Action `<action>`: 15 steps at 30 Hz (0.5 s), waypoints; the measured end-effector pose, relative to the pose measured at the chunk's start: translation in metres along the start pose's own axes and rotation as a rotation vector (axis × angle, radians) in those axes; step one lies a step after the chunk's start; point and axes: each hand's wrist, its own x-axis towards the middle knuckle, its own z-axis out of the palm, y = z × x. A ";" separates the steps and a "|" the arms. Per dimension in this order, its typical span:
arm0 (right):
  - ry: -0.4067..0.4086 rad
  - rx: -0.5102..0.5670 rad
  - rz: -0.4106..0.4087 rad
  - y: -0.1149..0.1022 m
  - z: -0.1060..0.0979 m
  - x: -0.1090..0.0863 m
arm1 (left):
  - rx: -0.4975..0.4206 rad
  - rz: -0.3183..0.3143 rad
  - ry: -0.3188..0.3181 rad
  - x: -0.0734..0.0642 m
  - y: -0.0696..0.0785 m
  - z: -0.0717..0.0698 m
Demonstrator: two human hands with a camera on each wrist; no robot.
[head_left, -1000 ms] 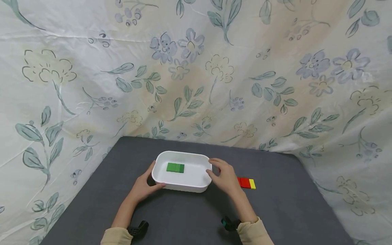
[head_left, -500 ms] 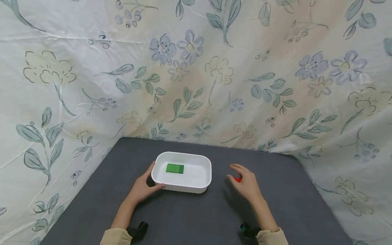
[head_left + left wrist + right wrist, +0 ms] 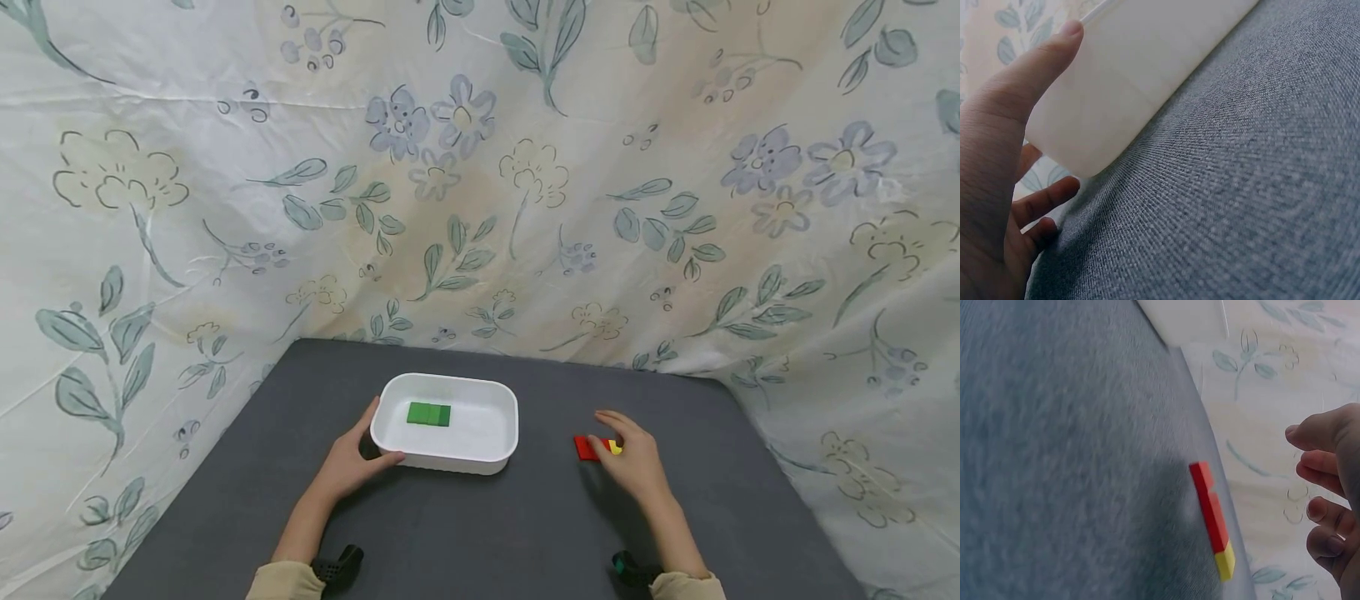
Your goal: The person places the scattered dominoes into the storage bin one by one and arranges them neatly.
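Observation:
A white oblong container (image 3: 483,425) stands on the dark table. Inside it, toward the left, lies a short row of green blocks (image 3: 428,414). My left hand (image 3: 351,457) holds the container's left end, its thumb at the front rim; in the left wrist view the lower fingers hang beside the container wall. Right of the container, a row of red blocks (image 3: 582,449) with a yellow block (image 3: 615,447) at its end lies on the table. My right hand (image 3: 637,460) hovers over this row, thumb and fingers apart, holding nothing, and partly covers it in the head view.
Grey-black cloth covers the table (image 3: 480,533). A flower-patterned curtain (image 3: 480,208) hangs behind and at both sides. Dark wrist devices (image 3: 339,565) sit below both hands.
My right hand has left the container's right end and moved right, over the red and yellow blocks. My left hand stays at the container, which has hardly moved.

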 end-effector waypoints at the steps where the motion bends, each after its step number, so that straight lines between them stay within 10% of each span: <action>1: 0.003 0.003 0.002 0.002 -0.001 -0.001 | 0.001 0.000 0.000 0.000 0.000 0.000; 15: 0.060 0.003 0.023 0.033 0.002 -0.013 | -0.003 0.009 0.003 0.001 -0.003 0.000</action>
